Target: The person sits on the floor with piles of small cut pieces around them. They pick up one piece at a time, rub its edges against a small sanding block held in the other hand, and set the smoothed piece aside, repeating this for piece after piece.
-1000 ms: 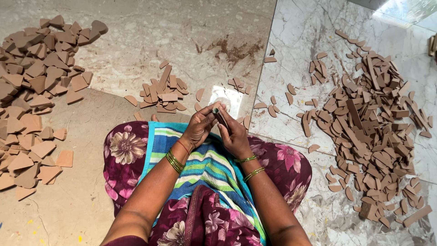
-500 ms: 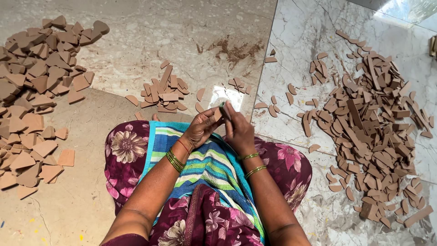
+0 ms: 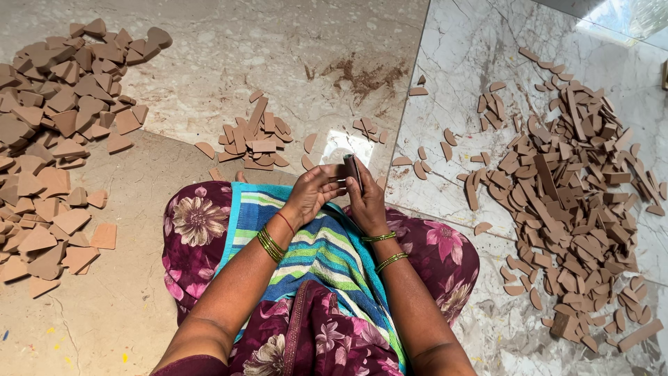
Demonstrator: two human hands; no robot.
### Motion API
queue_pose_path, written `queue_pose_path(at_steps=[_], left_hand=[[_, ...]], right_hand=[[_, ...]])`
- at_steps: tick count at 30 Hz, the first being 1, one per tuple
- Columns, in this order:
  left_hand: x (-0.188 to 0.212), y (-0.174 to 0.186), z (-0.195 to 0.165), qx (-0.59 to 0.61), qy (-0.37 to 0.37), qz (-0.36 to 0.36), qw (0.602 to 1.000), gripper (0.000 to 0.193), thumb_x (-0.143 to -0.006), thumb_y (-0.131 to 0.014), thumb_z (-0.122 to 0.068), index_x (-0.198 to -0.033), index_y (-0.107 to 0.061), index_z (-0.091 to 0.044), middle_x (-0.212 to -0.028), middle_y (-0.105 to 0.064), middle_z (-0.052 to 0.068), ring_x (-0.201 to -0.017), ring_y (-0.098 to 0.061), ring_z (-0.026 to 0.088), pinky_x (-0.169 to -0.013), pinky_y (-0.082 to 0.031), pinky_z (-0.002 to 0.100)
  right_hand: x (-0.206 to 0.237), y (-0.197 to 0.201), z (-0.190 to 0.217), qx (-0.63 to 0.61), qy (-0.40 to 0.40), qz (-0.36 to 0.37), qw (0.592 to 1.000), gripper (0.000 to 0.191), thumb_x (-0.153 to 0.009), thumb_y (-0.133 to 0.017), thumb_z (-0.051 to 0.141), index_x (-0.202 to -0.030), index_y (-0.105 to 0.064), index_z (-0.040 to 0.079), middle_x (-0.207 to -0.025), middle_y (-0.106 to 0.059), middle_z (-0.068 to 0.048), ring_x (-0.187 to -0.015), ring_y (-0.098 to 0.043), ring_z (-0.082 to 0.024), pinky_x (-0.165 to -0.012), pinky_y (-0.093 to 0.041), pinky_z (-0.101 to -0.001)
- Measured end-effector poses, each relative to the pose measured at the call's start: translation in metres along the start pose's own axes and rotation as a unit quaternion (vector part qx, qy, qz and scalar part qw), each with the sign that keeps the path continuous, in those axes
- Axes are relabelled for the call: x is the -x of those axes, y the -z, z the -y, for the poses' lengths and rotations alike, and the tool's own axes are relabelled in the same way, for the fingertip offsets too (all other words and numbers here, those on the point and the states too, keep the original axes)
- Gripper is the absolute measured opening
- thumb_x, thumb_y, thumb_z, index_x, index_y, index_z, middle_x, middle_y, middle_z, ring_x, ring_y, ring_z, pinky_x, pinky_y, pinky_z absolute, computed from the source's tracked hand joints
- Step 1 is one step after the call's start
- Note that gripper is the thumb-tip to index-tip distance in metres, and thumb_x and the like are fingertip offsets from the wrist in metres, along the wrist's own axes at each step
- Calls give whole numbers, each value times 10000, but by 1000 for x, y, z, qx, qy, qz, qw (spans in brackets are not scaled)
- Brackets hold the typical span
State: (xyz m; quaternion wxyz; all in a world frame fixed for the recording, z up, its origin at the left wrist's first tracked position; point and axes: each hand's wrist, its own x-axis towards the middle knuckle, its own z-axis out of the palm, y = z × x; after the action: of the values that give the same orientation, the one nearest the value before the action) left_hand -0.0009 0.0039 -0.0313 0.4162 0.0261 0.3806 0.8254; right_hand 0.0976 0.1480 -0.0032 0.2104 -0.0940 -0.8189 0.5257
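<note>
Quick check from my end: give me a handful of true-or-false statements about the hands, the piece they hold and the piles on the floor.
1. Both hands, left hand and right hand, hold a dark piece over the lap. True.
2. The left pile is made of long strips. False: it is mostly broad, flat, heart-like shapes; the strips and offcuts lie in the right pile.
3. A small pile lies on the floor ahead of the knees. True.
4. The striped cloth lies on the floor by the right pile. False: it lies across the lap.
5. Both wrists are bare. False: each wears bangles.
</note>
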Motion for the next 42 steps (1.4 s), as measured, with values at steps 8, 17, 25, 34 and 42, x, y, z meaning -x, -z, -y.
queue_pose_path(at_steps=[8,17,25,34,42], left_hand=[[-5,4,10,-103,-28,-36,994,273,-1026,-628,-276,-1117,-609,-19,-916,-726,104,-776,-702,145,-648,-586,260],[-2,-5,12,-151,-84,-47,984,239,-994,-710,-284,-1028,-665,-52,-812,-645,-2,-678,-580,50,-576,-489,189],[-16,-40,-22,-139,-130,-78,979,203,-995,-725,-246,-964,-697,-47,-772,-634,-21,-639,-555,42,-533,-453,192],[-44,-42,-71,-83,-126,-31,988,165,-984,-692,-206,-1001,-694,-42,-814,-683,17,-671,-626,88,-599,-548,234],[-45,-25,-18,-196,-121,-46,972,188,-1017,-734,-175,-930,-691,-13,-751,-653,39,-657,-602,101,-595,-506,238]], right_hand=[[-3,4,12,19,-46,-16,999,516,-1087,-514,286,-1581,-433,164,-1420,-657,-151,-1204,-679,-251,-965,-533,-349],[-6,1,21,34,-43,23,998,534,-1110,-456,334,-1621,-383,200,-1241,-709,-167,-1036,-690,-243,-892,-541,-380],[-27,7,63,2,-39,31,999,629,-1075,-424,351,-1644,-291,118,-1015,-689,-147,-596,-526,-142,-592,-473,-331],[-74,8,48,25,77,67,994,635,-1093,-408,258,-1675,-236,71,-1274,-626,-182,-1005,-622,-249,-920,-509,-367],[-66,-3,30,-90,-88,27,992,624,-1065,-419,226,-1648,-224,121,-1603,-473,-140,-920,-649,-293,-769,-559,-368]])
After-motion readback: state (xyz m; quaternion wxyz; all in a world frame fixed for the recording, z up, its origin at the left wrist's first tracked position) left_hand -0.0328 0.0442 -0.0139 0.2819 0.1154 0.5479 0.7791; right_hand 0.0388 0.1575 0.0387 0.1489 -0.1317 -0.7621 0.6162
